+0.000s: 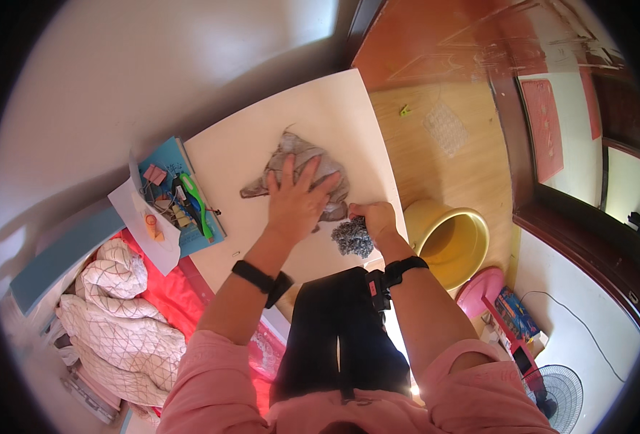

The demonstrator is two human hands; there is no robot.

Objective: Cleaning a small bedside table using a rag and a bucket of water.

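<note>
A crumpled grey-brown cloth (309, 153) lies on the pale tabletop (240, 155). My left hand (298, 195) rests flat on it with the fingers spread. To its right, my right hand (375, 215) is closed near the table's right edge. A grey, curly, speckled bundle (352, 238), looking like a scouring pad, sits against the underside of that hand and seems gripped by it. The right fingertips are close to the cloth's lower corner; whether they touch it is unclear.
At the table's left stand a blue book (162, 153), a white paper (146, 224) and a green-handled tool (197, 202) among clips. A yellow bucket (468, 217) is right of the table. Bedding (128, 325) lies lower left; a fan (559, 394) stands lower right.
</note>
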